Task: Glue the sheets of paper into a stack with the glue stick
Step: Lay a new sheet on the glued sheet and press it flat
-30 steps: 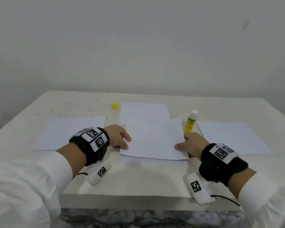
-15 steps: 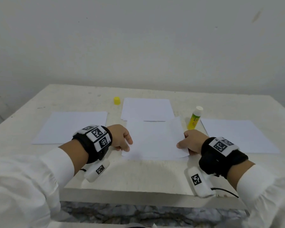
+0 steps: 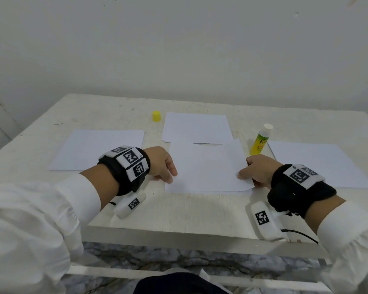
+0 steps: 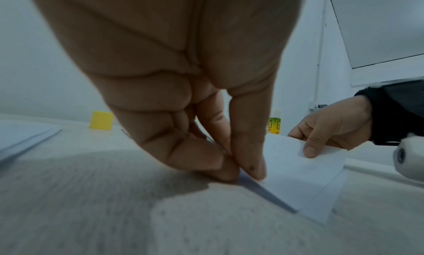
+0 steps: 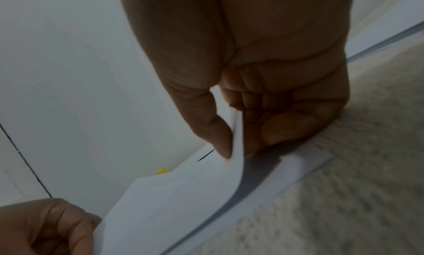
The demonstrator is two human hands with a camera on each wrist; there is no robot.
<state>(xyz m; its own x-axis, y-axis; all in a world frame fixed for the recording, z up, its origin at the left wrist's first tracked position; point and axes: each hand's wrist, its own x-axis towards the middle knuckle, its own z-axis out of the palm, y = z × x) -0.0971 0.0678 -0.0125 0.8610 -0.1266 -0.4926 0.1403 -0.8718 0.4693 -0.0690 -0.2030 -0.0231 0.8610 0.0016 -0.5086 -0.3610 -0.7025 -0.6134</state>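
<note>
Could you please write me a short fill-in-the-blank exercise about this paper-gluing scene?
1. Both hands hold the same ____ at opposite edges.
2. The glue stick stands upright with its cap ____.
3. The yellow cap stands on the table, on the person's ____ of the far paper pile.
4. The right hand pinches the sheet's edge between fingers and ____.

Missing words: sheet; off; left; thumb

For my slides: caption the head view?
Both hands, left and right, lower a paper sheet onto the stack.
</note>
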